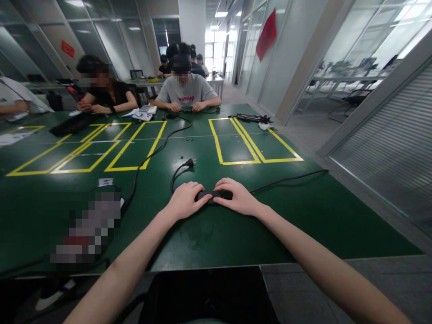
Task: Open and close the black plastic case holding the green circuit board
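Note:
Between my two hands is a small black power adapter (213, 198), lying on or just above the green table. My left hand (185, 200) grips its left end, thumb along the near side. My right hand (238, 197) holds the right end, with fingers curled over the far side. Beyond my left hand, a short black cord curves up to a plug (190, 163) resting on the table. From behind my right hand a thin black cable (286, 181) runs off to the right. My fingers partly cover the adapter.
Yellow tape outlines (221, 153) mark the green table (337, 225). A long black cable (148, 157) crosses it on the left, near a blurred-out object (92, 227). A folded black tripod-like item (251, 118) lies at the far right. A person (187, 90) sits opposite, hands on a dark item.

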`<state>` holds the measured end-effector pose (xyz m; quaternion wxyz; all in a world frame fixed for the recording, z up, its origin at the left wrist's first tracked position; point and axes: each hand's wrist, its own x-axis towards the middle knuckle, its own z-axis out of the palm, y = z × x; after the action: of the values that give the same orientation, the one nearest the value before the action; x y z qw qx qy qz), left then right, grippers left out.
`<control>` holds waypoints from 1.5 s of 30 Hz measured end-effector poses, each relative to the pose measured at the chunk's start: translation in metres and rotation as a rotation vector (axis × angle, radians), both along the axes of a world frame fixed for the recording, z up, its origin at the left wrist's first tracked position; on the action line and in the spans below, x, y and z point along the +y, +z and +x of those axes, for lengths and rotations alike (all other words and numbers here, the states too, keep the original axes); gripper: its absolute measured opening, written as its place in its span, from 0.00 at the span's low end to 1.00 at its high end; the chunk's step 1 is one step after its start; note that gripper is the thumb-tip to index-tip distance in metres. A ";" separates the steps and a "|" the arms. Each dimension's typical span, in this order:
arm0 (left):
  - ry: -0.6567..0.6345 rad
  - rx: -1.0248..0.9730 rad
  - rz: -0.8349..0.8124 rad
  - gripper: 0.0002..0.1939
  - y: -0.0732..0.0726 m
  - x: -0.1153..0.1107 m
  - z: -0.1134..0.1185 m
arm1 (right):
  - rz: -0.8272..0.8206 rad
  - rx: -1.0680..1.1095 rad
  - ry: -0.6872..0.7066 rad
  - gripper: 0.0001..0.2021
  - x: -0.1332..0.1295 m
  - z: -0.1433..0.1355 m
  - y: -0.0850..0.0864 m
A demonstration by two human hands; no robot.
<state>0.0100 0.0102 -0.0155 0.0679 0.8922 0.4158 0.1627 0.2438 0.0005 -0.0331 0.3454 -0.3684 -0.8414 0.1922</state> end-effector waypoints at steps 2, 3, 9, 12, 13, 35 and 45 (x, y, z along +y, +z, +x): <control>-0.024 0.070 -0.016 0.19 0.002 -0.002 0.001 | 0.013 -0.012 0.037 0.08 -0.002 0.001 0.004; -0.035 0.088 -0.025 0.19 0.003 -0.002 0.001 | 0.015 -0.036 0.043 0.08 -0.004 0.001 0.006; -0.111 0.016 0.004 0.20 0.001 0.000 -0.002 | 0.045 -0.330 -0.003 0.11 -0.012 -0.001 0.013; -0.156 -0.034 0.045 0.21 -0.002 0.003 -0.003 | 0.030 -0.348 0.012 0.11 -0.011 0.000 0.013; -0.158 -0.053 0.055 0.21 -0.002 0.004 -0.004 | 0.036 -0.341 0.010 0.11 -0.010 0.001 0.013; -0.100 0.194 0.139 0.22 0.000 -0.013 0.012 | 0.056 -0.247 -0.037 0.16 -0.011 -0.002 0.019; -0.142 -0.103 0.152 0.11 -0.001 -0.005 0.003 | 0.213 -0.367 -0.070 0.16 -0.012 -0.003 0.010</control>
<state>0.0129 0.0057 -0.0169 0.0324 0.9124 0.3341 0.2341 0.2413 -0.0113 -0.0235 0.2299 -0.3874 -0.8925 0.0199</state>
